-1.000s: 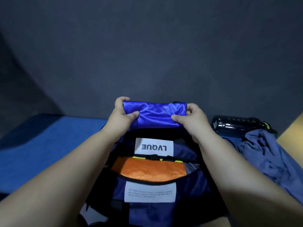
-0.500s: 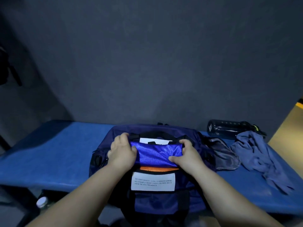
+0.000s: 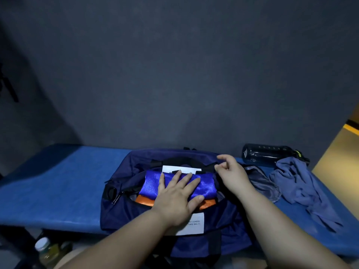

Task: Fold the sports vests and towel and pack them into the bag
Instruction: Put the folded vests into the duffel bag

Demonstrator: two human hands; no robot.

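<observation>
A navy bag (image 3: 120, 208) lies open on the blue table. Inside it a folded shiny blue vest (image 3: 206, 186) rests on top of a folded orange vest (image 3: 142, 199). My left hand (image 3: 174, 197) lies flat on the blue vest with straight fingers, pressing it down. My right hand (image 3: 230, 171) hovers at the bag's right rim, fingers loosely curled near a black strap, holding nothing that I can see. A crumpled grey-blue towel (image 3: 303, 189) lies unfolded on the table to the right of the bag.
A dark water bottle (image 3: 270, 153) lies on its side behind the towel. A grey pouch (image 3: 262, 183) sits between bag and towel. The blue table (image 3: 58, 183) stretches left of the bag. A capped bottle (image 3: 45, 251) stands below the table's front edge.
Both hands lowered the blue vest into the bag and released it. The left hand now lies flat on it; the right hand moved off to the bag's right rim.
</observation>
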